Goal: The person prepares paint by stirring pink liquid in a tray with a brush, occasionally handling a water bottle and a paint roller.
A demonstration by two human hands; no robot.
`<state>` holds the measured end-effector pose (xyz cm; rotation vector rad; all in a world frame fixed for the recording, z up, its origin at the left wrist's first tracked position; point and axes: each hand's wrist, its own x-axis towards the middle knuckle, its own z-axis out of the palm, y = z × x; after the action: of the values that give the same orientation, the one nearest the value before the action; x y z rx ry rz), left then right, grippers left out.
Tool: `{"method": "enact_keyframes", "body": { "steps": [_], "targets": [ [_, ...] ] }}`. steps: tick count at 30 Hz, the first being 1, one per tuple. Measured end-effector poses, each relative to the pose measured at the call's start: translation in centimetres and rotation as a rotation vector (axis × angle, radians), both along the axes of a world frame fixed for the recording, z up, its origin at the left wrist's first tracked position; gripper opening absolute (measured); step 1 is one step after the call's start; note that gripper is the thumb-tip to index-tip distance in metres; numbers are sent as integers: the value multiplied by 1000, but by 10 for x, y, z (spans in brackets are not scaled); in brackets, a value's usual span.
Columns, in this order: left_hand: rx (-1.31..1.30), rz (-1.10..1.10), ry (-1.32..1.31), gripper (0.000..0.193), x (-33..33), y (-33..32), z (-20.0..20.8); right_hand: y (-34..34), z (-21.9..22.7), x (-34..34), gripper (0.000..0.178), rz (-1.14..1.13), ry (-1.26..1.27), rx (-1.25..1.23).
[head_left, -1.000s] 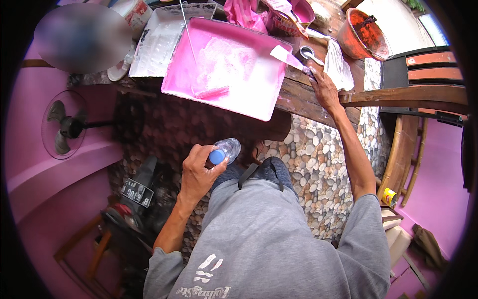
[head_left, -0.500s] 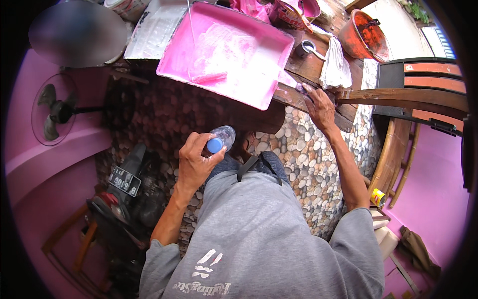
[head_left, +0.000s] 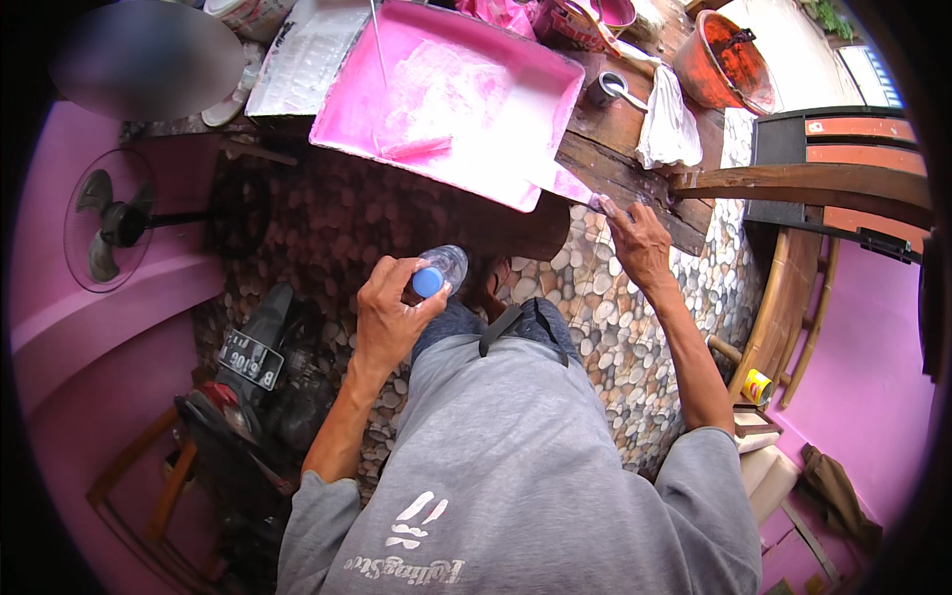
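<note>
My left hand (head_left: 389, 309) is wrapped around a clear plastic bottle (head_left: 451, 264) with its blue cap turned toward me, in front of my waist. My right hand (head_left: 640, 243) pinches the handle end of a flat, pink-smeared tool (head_left: 569, 186) at the table's near edge. Whether that tool is a brush or a scraper I cannot tell. Its far end lies over the right side of a big pink paint tray (head_left: 332, 127). Inside the tray, toward its near left, rests a pink paint roller (head_left: 416, 148) with a thin wire handle rising from it.
The wooden table (head_left: 620, 149) also bears a white cloth (head_left: 667, 129), a small dark cup (head_left: 602, 89) and a pink-stained paint can (head_left: 567, 28). An orange bucket (head_left: 706, 71) stands beyond. At left are a fan (head_left: 121, 225) and a parked motorbike (head_left: 248, 397); a bamboo bench (head_left: 778, 307) is at right.
My right hand has drawn slightly nearer to me, bringing the flat tool with it. My left hand and the bottle stay almost in place.
</note>
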<state>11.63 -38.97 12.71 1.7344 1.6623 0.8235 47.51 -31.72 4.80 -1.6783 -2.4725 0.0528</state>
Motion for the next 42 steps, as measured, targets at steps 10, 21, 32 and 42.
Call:
{"method": "enact_keyframes", "body": {
  "steps": [10,21,32,42],
  "targets": [
    [-22,-4,-78,31,0,-1,-9,0,45,15,36,-14,-150,21],
    [-34,0,-74,33,-1,-2,-15,1,20,-5,29,-493,1036,-950],
    [-25,-5,-67,31,2,3,-13,25,75,13,28,-581,613,-788],
    [-23,-18,-65,33,5,7,-15,24,88,-31,21,107,-16,-266]
  ]
}}
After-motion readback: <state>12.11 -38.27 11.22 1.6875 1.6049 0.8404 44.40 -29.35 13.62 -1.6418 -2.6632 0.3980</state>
